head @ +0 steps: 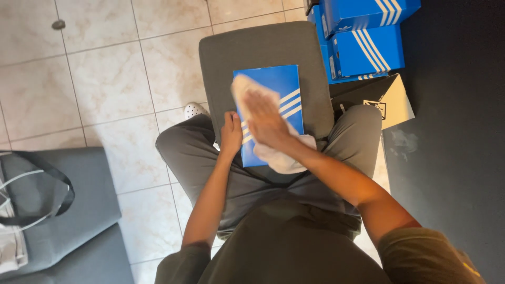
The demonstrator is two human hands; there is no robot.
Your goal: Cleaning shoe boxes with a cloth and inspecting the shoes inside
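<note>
While the left hand (231,134) clamps the light, stiff cardboard box (273,89) at its nine-o'clock edge, the right hand (265,120) presses flat-open on a soft cloth (281,158).

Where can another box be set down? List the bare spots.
Bare grey stool top beyond the blue box; open tile floor to its left. Crowded: stacked blue boxes on the right, and the near edge under left hand, right hand, cloth.
</note>
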